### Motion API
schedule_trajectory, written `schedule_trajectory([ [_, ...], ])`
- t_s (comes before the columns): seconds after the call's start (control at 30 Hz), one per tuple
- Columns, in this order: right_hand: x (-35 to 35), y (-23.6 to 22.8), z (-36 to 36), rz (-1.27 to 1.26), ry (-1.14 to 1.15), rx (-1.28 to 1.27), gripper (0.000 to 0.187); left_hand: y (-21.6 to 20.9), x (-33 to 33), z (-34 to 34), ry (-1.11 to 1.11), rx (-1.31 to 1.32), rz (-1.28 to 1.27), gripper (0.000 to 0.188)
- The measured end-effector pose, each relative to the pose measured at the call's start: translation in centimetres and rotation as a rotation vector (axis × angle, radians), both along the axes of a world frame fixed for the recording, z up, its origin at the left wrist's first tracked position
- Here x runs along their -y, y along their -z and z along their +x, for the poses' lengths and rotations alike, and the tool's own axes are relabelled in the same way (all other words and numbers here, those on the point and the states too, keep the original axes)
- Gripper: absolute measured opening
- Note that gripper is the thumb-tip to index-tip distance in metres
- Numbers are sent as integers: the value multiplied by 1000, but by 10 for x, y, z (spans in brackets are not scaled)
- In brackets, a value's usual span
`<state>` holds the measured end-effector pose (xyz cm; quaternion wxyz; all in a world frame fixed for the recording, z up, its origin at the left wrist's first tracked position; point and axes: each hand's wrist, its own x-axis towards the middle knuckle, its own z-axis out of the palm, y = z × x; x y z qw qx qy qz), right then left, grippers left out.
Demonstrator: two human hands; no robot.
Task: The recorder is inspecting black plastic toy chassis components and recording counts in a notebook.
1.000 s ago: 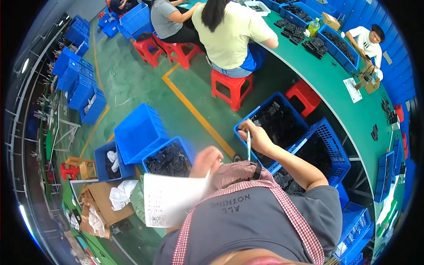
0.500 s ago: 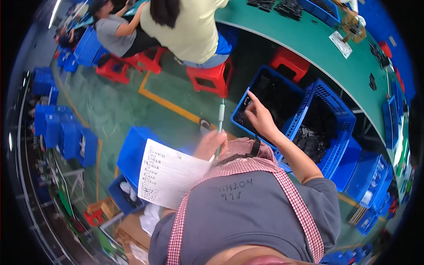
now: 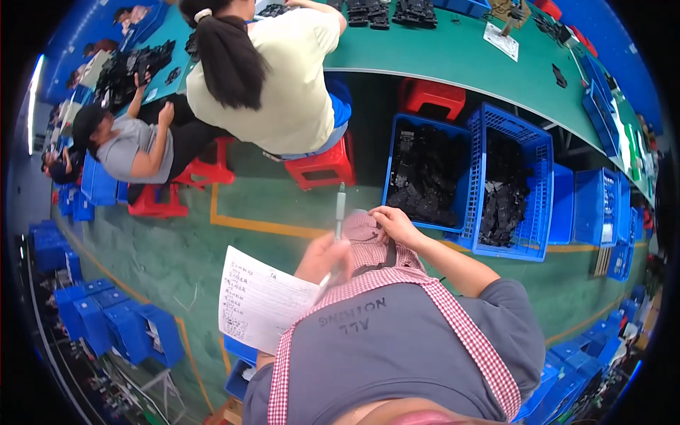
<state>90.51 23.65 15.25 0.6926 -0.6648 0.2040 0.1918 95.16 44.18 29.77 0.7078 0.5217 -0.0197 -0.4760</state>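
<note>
My left hand (image 3: 324, 261) is closed around a pale green pen (image 3: 341, 207), which points up and away from me. A sheet of lined paper (image 3: 258, 297) with handwriting lies against the same hand and forearm; how it is gripped is hidden. In front of my waist, my right hand (image 3: 397, 227) has its fingers curled in at the red checked apron (image 3: 363, 235). Its fingertips meet at the apron's far edge, and whether they pinch the cloth or some small thing is too small to tell.
Two blue crates (image 3: 428, 170) (image 3: 513, 191) full of black parts stand ahead to the right, beneath a green workbench (image 3: 404, 53). A person in a yellow shirt (image 3: 276, 85) sits on a red stool (image 3: 322, 168); another person (image 3: 138, 145) sits farther left. Blue bins (image 3: 117, 322) stand at left.
My right hand has come back from over the crates to the apron, its outstretched finger now curled in. The view has shifted, and the left hand still holds the pen.
</note>
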Motion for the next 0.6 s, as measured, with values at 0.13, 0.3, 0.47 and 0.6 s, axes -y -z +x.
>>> schedule_trajectory([
  [0.13, 9, 9, 12, 53, 178, -126, 27, -7, -5, 29, 121, 20, -34, 19],
  [0.3, 22, 12, 48, 64, 302, -90, 27, -16, -6, 67, 192, 55, -103, 20],
  [0.47, 55, 21, 101, 98, 240, -158, 33, -6, -4, 109, 155, 90, -134, 23],
  [0.6, 136, 39, 181, 161, 393, -125, 34, -6, 22, 154, 111, 50, -96, 11],
])
